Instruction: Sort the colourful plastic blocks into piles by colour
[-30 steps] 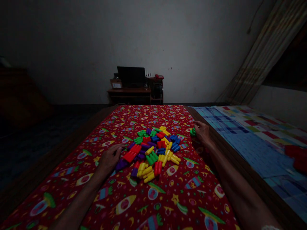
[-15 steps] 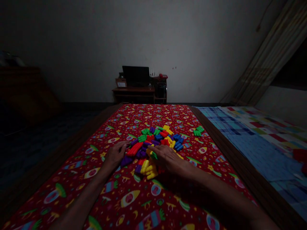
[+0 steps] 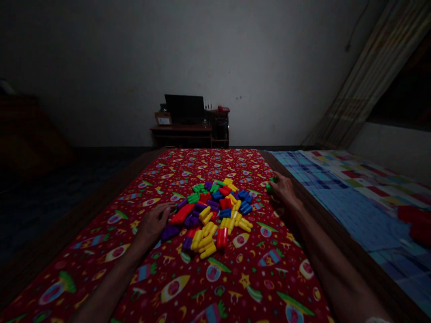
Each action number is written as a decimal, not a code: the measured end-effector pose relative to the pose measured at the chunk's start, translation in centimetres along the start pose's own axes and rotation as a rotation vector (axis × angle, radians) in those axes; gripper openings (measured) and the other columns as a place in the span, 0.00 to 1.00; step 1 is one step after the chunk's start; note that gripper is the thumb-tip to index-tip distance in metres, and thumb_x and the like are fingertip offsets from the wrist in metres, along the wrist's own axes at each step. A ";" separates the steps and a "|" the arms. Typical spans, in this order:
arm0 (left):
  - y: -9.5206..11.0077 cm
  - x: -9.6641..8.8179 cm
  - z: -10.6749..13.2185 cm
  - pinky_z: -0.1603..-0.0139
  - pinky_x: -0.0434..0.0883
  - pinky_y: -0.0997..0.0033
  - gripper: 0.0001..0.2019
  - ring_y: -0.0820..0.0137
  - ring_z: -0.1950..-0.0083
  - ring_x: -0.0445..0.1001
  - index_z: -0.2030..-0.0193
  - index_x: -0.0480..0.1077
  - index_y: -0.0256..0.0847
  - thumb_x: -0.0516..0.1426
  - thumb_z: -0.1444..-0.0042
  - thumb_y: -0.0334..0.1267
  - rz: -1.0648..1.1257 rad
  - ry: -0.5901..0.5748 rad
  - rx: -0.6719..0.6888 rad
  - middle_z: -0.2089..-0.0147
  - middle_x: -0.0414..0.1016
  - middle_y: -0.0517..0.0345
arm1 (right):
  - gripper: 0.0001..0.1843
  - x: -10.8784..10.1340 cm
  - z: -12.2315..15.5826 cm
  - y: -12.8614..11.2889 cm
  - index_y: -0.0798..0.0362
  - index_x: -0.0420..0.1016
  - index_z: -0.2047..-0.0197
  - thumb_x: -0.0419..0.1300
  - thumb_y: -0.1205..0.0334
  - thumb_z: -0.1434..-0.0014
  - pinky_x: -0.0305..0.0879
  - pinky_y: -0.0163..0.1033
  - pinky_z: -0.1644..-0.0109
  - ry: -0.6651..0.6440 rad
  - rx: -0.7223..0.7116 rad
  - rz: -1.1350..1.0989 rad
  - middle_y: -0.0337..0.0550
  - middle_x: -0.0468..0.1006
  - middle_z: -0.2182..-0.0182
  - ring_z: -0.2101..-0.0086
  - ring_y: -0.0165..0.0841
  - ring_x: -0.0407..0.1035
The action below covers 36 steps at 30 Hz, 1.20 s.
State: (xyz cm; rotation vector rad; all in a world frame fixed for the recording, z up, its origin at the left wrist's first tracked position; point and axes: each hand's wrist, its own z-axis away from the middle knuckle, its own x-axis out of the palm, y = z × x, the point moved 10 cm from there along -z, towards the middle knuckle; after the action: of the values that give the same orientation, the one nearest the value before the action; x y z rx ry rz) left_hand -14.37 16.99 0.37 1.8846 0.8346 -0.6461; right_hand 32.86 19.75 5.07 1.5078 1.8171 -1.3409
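A pile of plastic toy blocks in red, yellow, blue, purple and green lies on the patterned red cloth. My left hand rests open at the pile's left edge, fingers stretched toward a red block and beside a purple block. Out to the right, apart from the pile, my right hand has its fingers closed around green blocks. The hand partly covers them, so I cannot tell how many it grips. Yellow blocks lie at the pile's near side, with blue blocks at its right.
Brown edging borders the cloth on both sides. To the right lies blue checked and patchwork bedding. Against the far wall stands a small desk with a dark monitor. A curtain hangs at right.
My right hand has moved from above the pile, where it had a green block, rightward to the separate green blocks. My left hand stays beside the pile. The view has shifted slightly right.
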 end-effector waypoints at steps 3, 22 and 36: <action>0.1 0.0 0.0 0.47 0.72 0.64 0.22 0.60 0.51 0.77 0.61 0.77 0.41 0.45 0.42 0.50 -0.008 0.000 0.012 0.53 0.80 0.51 | 0.26 0.5 0.4 2.7 0.59 0.72 0.43 0.58 0.62 0.45 0.67 0.42 0.54 -0.043 0.078 0.034 0.56 0.80 0.56 0.56 0.44 0.74; 0.0 0.3 0.1 0.45 0.71 0.60 0.22 0.60 0.50 0.76 0.61 0.76 0.39 0.45 0.41 0.49 0.092 0.018 0.003 0.53 0.80 0.47 | 0.14 6.7 7.8 -28.9 0.55 0.78 0.53 0.55 0.67 0.39 0.63 0.33 0.60 -0.478 -0.805 -0.233 0.48 0.81 0.59 0.61 0.33 0.74; 0.2 0.2 0.2 0.45 0.71 0.60 0.21 0.61 0.50 0.76 0.60 0.76 0.40 0.46 0.41 0.48 0.130 0.019 -0.004 0.54 0.80 0.49 | 0.18 10.1 8.7 -30.6 0.60 0.73 0.48 0.60 0.65 0.42 0.62 0.38 0.53 -0.471 -1.010 -0.101 0.55 0.78 0.56 0.56 0.37 0.70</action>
State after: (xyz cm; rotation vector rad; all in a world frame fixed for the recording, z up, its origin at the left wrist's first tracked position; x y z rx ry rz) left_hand -14.10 16.80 0.21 1.9264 0.7175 -0.5465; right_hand -0.54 19.08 5.45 0.5167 1.7999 -0.5353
